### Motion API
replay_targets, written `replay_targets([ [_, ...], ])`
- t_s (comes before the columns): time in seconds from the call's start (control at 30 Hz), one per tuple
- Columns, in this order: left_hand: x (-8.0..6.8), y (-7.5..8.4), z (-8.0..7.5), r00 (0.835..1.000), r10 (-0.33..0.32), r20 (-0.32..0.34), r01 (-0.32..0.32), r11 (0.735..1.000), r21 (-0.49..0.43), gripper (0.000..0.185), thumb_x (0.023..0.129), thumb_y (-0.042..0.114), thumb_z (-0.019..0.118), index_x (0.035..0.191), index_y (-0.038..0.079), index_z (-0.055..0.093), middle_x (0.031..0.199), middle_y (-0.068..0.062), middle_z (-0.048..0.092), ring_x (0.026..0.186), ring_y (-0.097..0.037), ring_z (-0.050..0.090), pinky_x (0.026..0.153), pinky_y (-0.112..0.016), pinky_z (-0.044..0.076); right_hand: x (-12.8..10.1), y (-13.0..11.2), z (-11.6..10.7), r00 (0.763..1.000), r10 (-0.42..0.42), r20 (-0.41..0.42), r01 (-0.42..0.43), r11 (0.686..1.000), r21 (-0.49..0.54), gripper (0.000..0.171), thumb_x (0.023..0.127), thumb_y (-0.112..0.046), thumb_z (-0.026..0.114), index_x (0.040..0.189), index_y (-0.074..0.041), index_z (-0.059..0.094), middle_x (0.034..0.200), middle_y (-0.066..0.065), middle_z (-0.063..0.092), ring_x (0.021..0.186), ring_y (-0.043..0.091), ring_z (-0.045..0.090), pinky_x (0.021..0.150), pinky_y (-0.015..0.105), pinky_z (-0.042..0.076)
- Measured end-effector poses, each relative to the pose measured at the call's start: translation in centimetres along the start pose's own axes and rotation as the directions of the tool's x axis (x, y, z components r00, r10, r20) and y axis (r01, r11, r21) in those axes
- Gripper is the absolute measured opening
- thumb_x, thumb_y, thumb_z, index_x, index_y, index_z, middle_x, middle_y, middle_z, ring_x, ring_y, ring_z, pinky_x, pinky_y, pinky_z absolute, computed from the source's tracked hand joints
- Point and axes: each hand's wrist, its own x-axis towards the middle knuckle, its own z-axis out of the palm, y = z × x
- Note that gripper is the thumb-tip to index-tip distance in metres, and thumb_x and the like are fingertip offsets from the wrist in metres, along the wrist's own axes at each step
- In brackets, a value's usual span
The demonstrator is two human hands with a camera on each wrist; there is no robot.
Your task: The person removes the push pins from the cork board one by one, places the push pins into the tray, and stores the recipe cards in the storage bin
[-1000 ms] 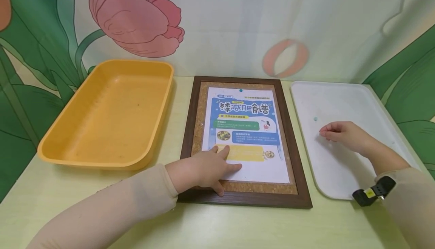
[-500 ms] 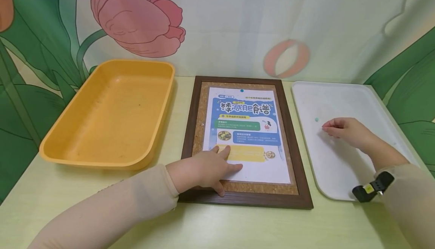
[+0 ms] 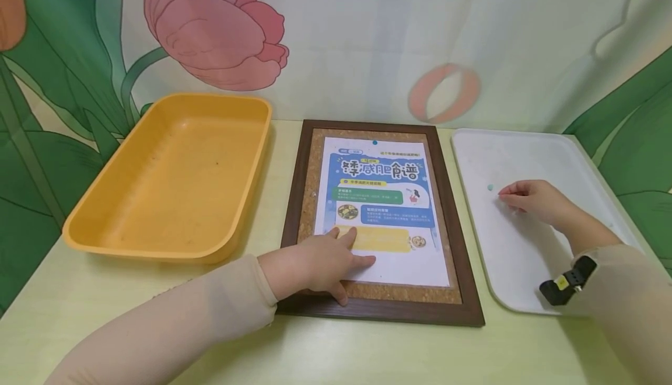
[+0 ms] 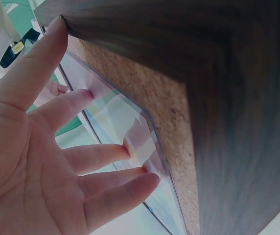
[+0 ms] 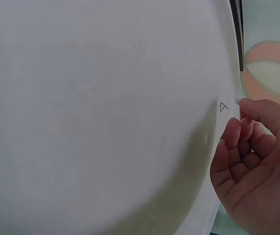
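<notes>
A brown-framed cork board (image 3: 472, 309) lies in the middle of the table, bearing a printed sheet (image 3: 399, 271) with a small teal tack (image 3: 375, 142) at its top. My left hand (image 3: 325, 262) rests on its lower left part, fingers spread over the sheet and thumb at the frame. In the left wrist view the straight fingers (image 4: 113, 152) touch the glossy sheet. Over the white tray (image 3: 525, 274) is my right hand (image 3: 541, 201), its fingers bent and thumb near the index finger. A small teal piece (image 3: 490, 187) lies just beyond the fingertips. I cannot tell whether they pinch anything.
A deep yellow-orange bin (image 3: 173, 186) stands left of the board, close to the left forearm. Behind everything hangs a curtain (image 3: 346, 41) with printed flowers and leaves. A black camera (image 3: 564, 283) is strapped at the right wrist, above the tray's near edge.
My right hand has moved slightly up and away across the tray, its fingertips coming closer to the teal piece. The left hand has stayed in place on the board.
</notes>
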Motion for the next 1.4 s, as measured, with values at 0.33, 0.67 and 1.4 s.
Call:
replay_targets([
  [0.33, 0.1, -0.1, 0.3, 1.000, 0.015, -0.012, -0.015, 1.000, 0.013, 0.083, 0.073, 0.051, 0.070, 0.145, 0.036, 0.032, 0.151, -0.021, 0.018, 0.130, -0.046, 0.029, 0.096, -0.047, 0.040, 1.0, 0.4, 0.3, 0.999, 0.053, -0.005, -0.053, 0.999, -0.011, 0.036, 0.094, -0.024, 0.055, 0.112, 0.007, 0.056, 0.086, 0.006, 0.056, 0.080, 0.022, 0.047, 0.066, 0.029, 0.040],
  [0.67, 0.1, 0.0, 0.3, 1.000, 0.006, -0.006, -0.005, 1.000, 0.009, 0.082, 0.073, 0.051, 0.070, 0.145, 0.037, 0.032, 0.151, -0.019, 0.018, 0.131, -0.045, 0.028, 0.096, -0.049, 0.040, 1.3, 0.0, 0.6, 0.995, 0.094, -0.022, -0.094, 0.996, -0.005, 0.038, 0.093, -0.026, 0.057, 0.110, 0.008, 0.056, 0.085, 0.008, 0.054, 0.082, 0.024, 0.046, 0.068, 0.031, 0.039],
  [1.4, 0.0, -0.2, 0.1, 1.000, 0.017, -0.006, -0.017, 1.000, 0.006, 0.083, 0.074, 0.051, 0.069, 0.145, 0.035, 0.032, 0.151, -0.020, 0.018, 0.131, -0.046, 0.028, 0.096, -0.048, 0.039, 1.5, -0.2, 0.6, 0.988, 0.145, -0.059, -0.147, 0.989, -0.016, 0.040, 0.093, -0.030, 0.058, 0.109, 0.007, 0.056, 0.093, 0.015, 0.057, 0.088, 0.029, 0.047, 0.071, 0.032, 0.041],
])
